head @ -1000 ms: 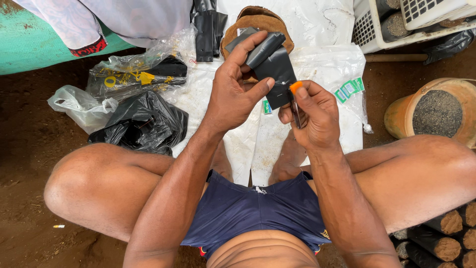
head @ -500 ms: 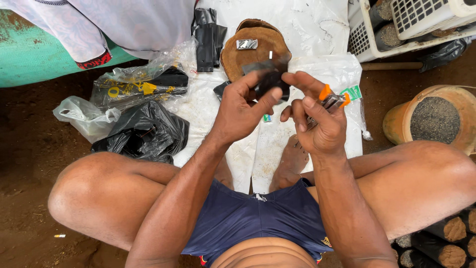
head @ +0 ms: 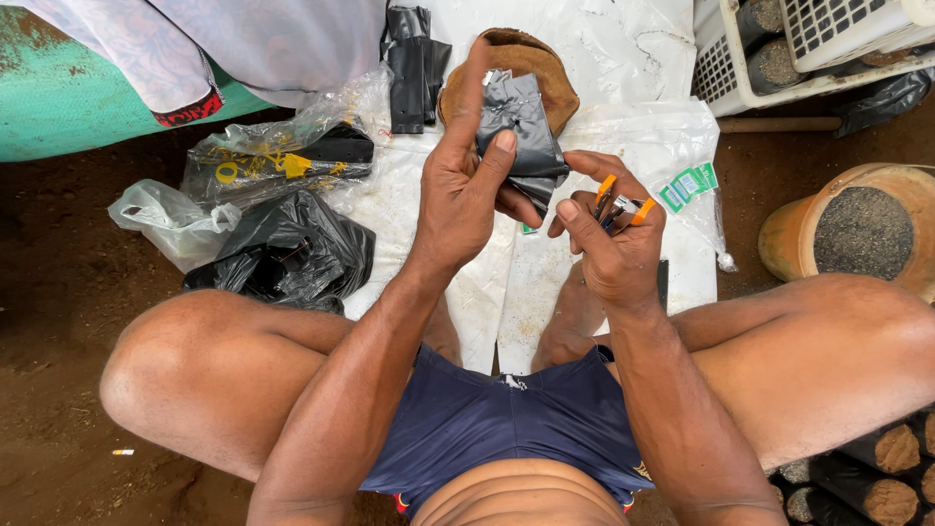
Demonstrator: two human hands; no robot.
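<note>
My left hand [head: 467,190] holds a folded black plastic bag [head: 521,131] upright, fingers wrapped around it and the thumb pressed on its front. My right hand [head: 609,244] grips a small pair of orange-handled scissors [head: 616,203], held just right of the bag's lower edge. Both hands hover above a white plastic sheet [head: 643,146] spread on the ground between my bent knees. A brown round pad [head: 545,68] lies on the sheet behind the bag.
A stack of flat black bags [head: 414,68] lies at the sheet's far edge. Crumpled black [head: 287,253] and clear plastic bags [head: 170,219] sit left. A clay pot of soil [head: 862,234] stands right, white crates [head: 779,49] beyond, filled soil bags [head: 891,458] lower right.
My left hand has turned the black bag more upright and lifted it away from me. The right hand with the scissors has stayed beside it, shifting slightly lower.
</note>
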